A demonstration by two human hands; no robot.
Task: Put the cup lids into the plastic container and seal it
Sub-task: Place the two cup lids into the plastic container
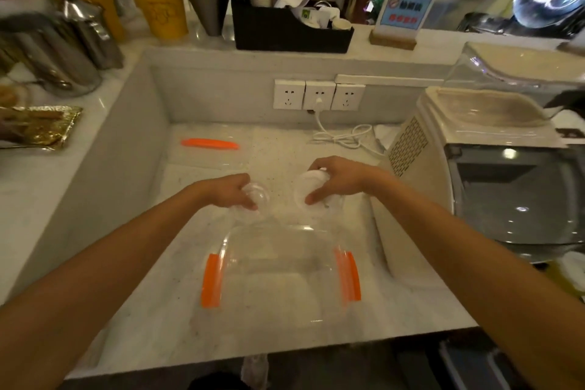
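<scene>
A clear plastic container (278, 266) with orange clips on its left and right sides stands open on the white counter, close to me. Just beyond its far rim, my left hand (231, 191) grips a clear domed cup lid (258, 195). To the right, my right hand (338, 179) holds a white cup lid (305, 188), with another clear lid partly hidden under it. The container's clear lid (210, 152), with an orange clip, lies flat at the back left of the counter.
A beige machine (474, 168) with a dark glass front stands on the right. Wall sockets (318, 95) and a coiled white cable (345, 136) sit at the back. A raised ledge on the left and behind holds metal jugs, yellow cups and a black organiser (291, 32).
</scene>
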